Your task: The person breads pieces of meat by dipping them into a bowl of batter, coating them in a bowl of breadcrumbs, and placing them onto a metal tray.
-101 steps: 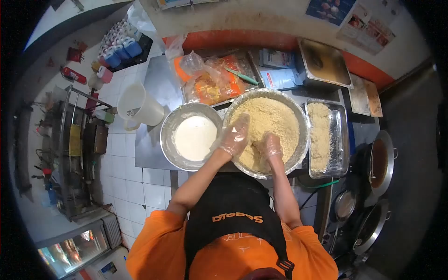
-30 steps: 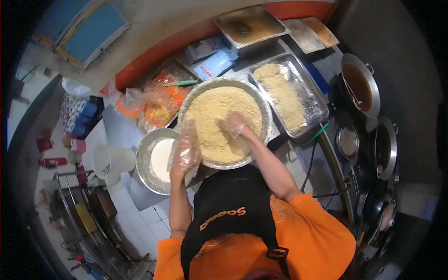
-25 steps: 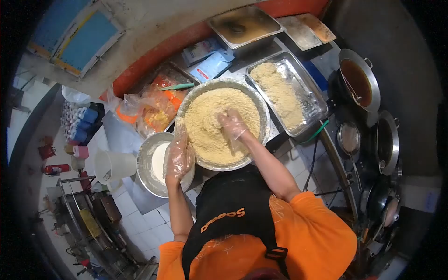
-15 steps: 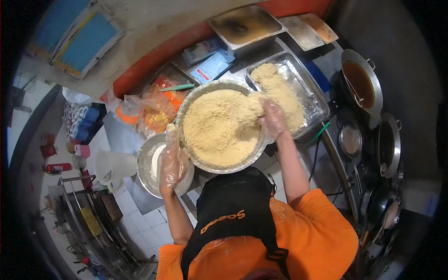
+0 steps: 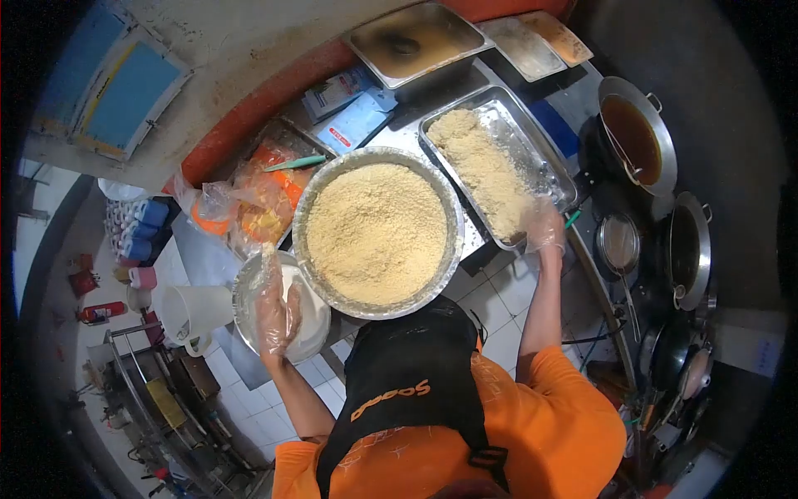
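Observation:
My left hand (image 5: 276, 314), in a clear plastic glove, is over the smaller metal bowl (image 5: 241, 312) of white, batter-like liquid (image 5: 312, 320). Its fingers are stretched out and apart, with crumbs stuck at the tips. My right hand (image 5: 544, 226), gloved the same way, is at the near right corner of a rectangular metal tray (image 5: 544, 154). Its fingers are blurred, so their grip is unclear. Pale yellow crumbs (image 5: 482, 170) lie heaped along the tray's left side. Between my hands stands a large round metal basin (image 5: 453, 249) full of the same crumbs (image 5: 378, 237).
Beyond the basin lie blue packets (image 5: 357, 123), a green-handled tool (image 5: 295, 163) and plastic bags (image 5: 253, 208). A deep rectangular pan (image 5: 416, 46) stands at the back. On the right are a wok of brown liquid (image 5: 636, 137), a second wok (image 5: 690, 254) and a strainer (image 5: 619, 243).
My right hand has moved right, from the basin's edge with crumbs in it to the tray's near right corner. My left hand stays over the smaller bowl, its fingers a little more spread.

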`<state>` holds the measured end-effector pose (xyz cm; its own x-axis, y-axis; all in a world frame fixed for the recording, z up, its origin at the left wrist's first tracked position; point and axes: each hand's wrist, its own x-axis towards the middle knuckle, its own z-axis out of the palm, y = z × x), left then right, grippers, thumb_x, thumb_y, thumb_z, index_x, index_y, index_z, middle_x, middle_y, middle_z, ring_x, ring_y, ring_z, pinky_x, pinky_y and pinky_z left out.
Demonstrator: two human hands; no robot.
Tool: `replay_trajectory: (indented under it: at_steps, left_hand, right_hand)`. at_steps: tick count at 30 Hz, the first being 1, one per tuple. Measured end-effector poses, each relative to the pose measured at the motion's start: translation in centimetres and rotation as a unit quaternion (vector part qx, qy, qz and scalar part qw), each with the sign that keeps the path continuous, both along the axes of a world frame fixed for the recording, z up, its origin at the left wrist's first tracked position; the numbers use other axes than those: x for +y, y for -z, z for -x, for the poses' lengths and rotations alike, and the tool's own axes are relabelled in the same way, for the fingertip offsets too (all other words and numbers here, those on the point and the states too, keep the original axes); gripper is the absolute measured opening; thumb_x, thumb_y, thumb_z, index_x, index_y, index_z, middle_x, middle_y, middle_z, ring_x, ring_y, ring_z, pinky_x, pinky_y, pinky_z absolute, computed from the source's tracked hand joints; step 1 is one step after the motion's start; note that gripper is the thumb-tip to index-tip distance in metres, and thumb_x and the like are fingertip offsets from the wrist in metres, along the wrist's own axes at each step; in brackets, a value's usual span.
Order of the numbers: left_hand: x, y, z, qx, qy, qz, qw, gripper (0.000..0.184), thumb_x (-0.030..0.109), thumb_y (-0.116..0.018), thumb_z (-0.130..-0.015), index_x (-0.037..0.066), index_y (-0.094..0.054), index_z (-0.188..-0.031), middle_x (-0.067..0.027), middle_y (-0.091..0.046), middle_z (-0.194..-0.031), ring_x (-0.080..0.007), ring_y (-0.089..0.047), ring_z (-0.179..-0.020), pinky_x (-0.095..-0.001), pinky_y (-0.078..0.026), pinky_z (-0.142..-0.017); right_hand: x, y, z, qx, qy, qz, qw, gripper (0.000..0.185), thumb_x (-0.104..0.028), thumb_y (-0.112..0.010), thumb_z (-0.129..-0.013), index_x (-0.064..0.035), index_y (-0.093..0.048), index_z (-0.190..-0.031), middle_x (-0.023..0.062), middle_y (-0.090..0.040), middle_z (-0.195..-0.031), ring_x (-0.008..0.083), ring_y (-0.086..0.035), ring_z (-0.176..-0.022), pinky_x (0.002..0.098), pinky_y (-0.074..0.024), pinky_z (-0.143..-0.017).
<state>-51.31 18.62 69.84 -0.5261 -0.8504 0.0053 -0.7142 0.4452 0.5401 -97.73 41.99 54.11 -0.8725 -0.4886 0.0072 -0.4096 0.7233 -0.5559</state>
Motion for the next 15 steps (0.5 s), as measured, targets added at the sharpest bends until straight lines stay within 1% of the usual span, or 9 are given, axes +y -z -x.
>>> replay_trajectory:
  at_steps: [3, 5, 6, 7, 8, 10, 11, 13, 15]
  left_hand:
    - [-1.2, 1.3, -1.8, 0.004, -0.005, 0.027, 1.000, 0.062, 0.013, -0.060, -0.092, -0.001, -0.043, -0.150, -0.0293, -0.055, -0.141, -0.0437, -0.050, -0.135, -0.0455, -0.038, -0.112]
    - [-1.9, 1.7, -2.8, -0.013, -0.012, 0.047, 0.999, 0.063, 0.014, -0.060, -0.093, 0.000, -0.042, -0.151, -0.0287, -0.054, -0.143, -0.0433, -0.050, -0.136, -0.0455, -0.038, -0.112]
    - [-2.5, 1.9, -3.7, -0.027, -0.010, 0.065, 0.997, 0.063, 0.014, -0.059, -0.093, 0.001, -0.041, -0.152, -0.0281, -0.052, -0.144, -0.0429, -0.049, -0.136, -0.0454, -0.038, -0.113]
    - [-3.7, 2.9, -5.1, -0.021, -0.028, 0.032, 0.999, 0.063, 0.016, -0.060, -0.093, 0.004, -0.042, -0.152, -0.0266, -0.050, -0.147, -0.0420, -0.049, -0.137, -0.0451, -0.039, -0.113]
    - [-4.5, 2.7, -5.4, -0.016, -0.050, 0.039, 0.998, 0.063, 0.014, -0.062, -0.091, 0.003, -0.043, -0.151, -0.0266, -0.051, -0.146, -0.0419, -0.049, -0.136, -0.0448, -0.039, -0.112]
    - [-7.2, 3.2, -6.3, 0.001, -0.067, 0.047, 0.997, 0.065, 0.014, -0.064, -0.088, 0.002, -0.045, -0.149, -0.0265, -0.052, -0.145, -0.0421, -0.051, -0.133, -0.0447, -0.041, -0.111]
    - [-9.0, 4.5, -7.1, 0.016, -0.066, 0.050, 0.996, 0.066, 0.015, -0.065, -0.087, 0.003, -0.045, -0.149, -0.0263, -0.053, -0.144, -0.0423, -0.053, -0.132, -0.0449, -0.042, -0.110]
    - [-13.3, 7.7, -7.3, 0.070, -0.028, 0.185, 0.980, 0.067, 0.016, -0.066, -0.084, 0.007, -0.048, -0.147, -0.0256, -0.054, -0.142, -0.0430, -0.056, -0.127, -0.0458, -0.045, -0.107]
    - [-14.0, 3.8, -4.4, -0.008, -0.106, 0.044, 0.993, 0.072, 0.016, -0.064, -0.084, 0.011, -0.042, -0.152, -0.0223, -0.045, -0.153, -0.0411, -0.045, -0.139, -0.0457, -0.039, -0.114]
  right_hand:
    - [-0.9, -1.8, -1.1, 0.112, -0.010, 0.111, 0.988, 0.021, -0.018, -0.066, -0.090, 0.0002, -0.069, -0.099, 0.0229, -0.071, -0.089, 0.0405, -0.069, -0.085, 0.0457, -0.0533, -0.075]
    - [-0.5, 0.5, 0.1, 0.120, -0.086, -0.058, 0.987, 0.015, -0.016, -0.065, -0.090, -0.0009, -0.068, -0.092, 0.0209, -0.070, -0.084, 0.0375, -0.069, -0.080, 0.0422, -0.0533, -0.070]
    - [0.1, 3.6, 1.0, -0.002, -0.026, 0.062, 0.998, 0.016, -0.018, -0.068, -0.089, -0.0020, -0.068, -0.086, 0.0174, -0.069, -0.081, 0.0312, -0.067, -0.074, 0.0410, -0.0526, -0.068]
    - [0.1, 4.3, 1.9, 0.177, -0.122, 0.042, 0.976, 0.014, -0.016, -0.076, -0.083, -0.0036, -0.068, -0.082, 0.0118, -0.069, -0.078, 0.0233, -0.064, -0.070, 0.0384, -0.0519, -0.066]
    - [-2.2, -0.7, -1.1, 0.009, 0.008, 0.140, 0.990, 0.017, -0.012, -0.081, -0.079, -0.0028, -0.068, -0.082, 0.0084, -0.069, -0.078, 0.0205, -0.062, -0.068, 0.0383, -0.0515, -0.065]
    - [-2.1, -0.8, -0.6, 0.007, -0.034, 0.177, 0.984, 0.016, -0.012, -0.078, -0.084, 0.0000, -0.071, -0.092, 0.0124, -0.072, -0.086, 0.0252, -0.066, -0.076, 0.0382, -0.0533, -0.074]
    - [-2.0, 0.8, 1.1, 0.119, -0.068, 0.096, 0.986, 0.015, -0.009, -0.071, -0.089, 0.0007, -0.072, -0.100, 0.0132, -0.074, -0.093, 0.0264, -0.069, -0.084, 0.0371, -0.0542, -0.081]
    - [-4.9, -1.7, 0.5, 0.108, -0.116, 0.168, 0.973, 0.019, -0.006, -0.064, -0.092, 0.0013, -0.072, -0.108, 0.0146, -0.075, -0.103, 0.0257, -0.071, -0.096, 0.0378, -0.0543, -0.089]
    - [-8.2, -4.3, -0.7, 0.063, -0.103, 0.154, 0.981, 0.021, -0.005, -0.064, -0.092, 0.0014, -0.071, -0.110, 0.0149, -0.075, -0.107, 0.0253, -0.071, -0.099, 0.0378, -0.0542, -0.090]
